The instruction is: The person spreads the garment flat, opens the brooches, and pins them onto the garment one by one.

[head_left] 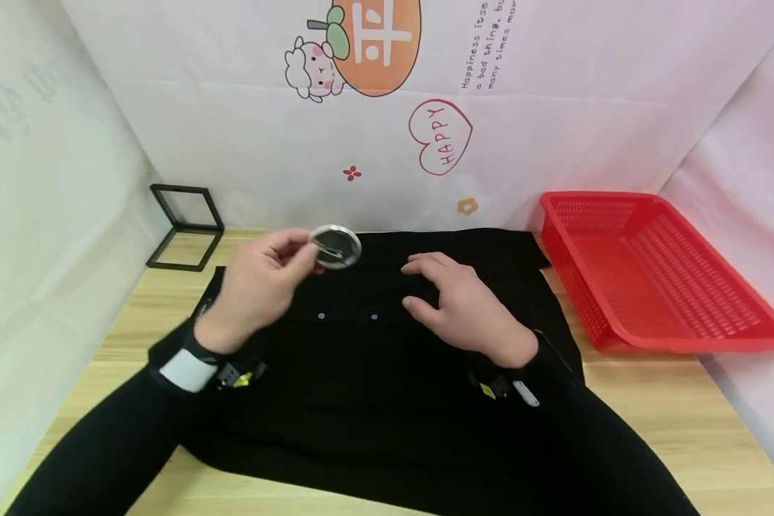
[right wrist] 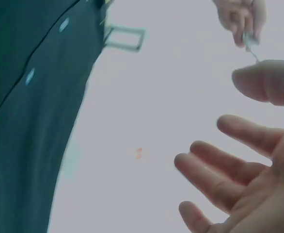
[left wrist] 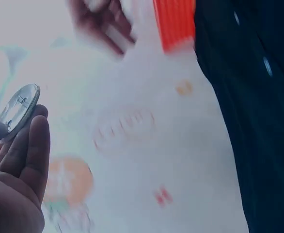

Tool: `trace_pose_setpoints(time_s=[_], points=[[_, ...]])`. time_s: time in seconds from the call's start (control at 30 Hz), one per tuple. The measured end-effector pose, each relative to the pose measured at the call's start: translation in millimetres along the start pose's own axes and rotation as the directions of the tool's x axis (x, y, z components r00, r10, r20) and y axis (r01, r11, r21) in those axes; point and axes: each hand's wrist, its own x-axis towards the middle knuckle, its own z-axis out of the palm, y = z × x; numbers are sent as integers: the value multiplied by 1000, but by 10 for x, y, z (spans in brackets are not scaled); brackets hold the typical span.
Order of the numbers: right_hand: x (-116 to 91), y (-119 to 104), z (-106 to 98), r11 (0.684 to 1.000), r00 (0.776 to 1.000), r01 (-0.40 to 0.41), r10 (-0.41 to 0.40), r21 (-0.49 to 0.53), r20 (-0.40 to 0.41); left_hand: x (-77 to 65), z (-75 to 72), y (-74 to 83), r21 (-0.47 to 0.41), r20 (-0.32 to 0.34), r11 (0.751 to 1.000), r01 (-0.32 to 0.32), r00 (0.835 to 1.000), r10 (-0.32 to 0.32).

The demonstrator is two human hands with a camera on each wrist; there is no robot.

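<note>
In the head view my left hand (head_left: 258,279) pinches a round pin-back badge (head_left: 346,247) by its left edge between thumb and fingers. The badge has a silvery rim, and its back with the pin bar faces the head camera. In the left wrist view the badge (left wrist: 22,108) is tilted between thumb and fingers. My right hand (head_left: 461,304) hovers to the right, apart from the badge, with its fingers spread and holding nothing. Beneath both hands a black buttoned shirt (head_left: 361,387) lies spread flat; two small buttons show between them.
A red plastic basket (head_left: 703,345) stands on the wooden table (head_left: 651,408) at the right. At the back left is a black hinged frame (head_left: 175,267), one half upright. White printed cloth (head_left: 251,150) hangs behind, with white sheets at both sides.
</note>
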Motion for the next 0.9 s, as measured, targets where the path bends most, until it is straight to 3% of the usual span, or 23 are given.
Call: trace_pose_setpoints(time_s=[0.1,0.23,0.4,0.63,0.9], points=[[-64,-208,-3,991,990,86,-74,101,-122,-152,192,148,-48,19,997,-62,998,63],[-134,-467,-2,958,963,171,-113,230,-244,-303,374,291,-107,30,983,-151,987,155],[-223,-659,-18,954,930,198,-111,224,-350,-451,489,440,-118,60,966,-231,969,239],[-362,-777,-76,951,909,208,-102,229,-403,-604,495,602,-205,96,947,-247,958,271],[-403,-887,-67,921,894,239,-84,309,-441,-682,522,725,-342,20,918,-202,975,222]])
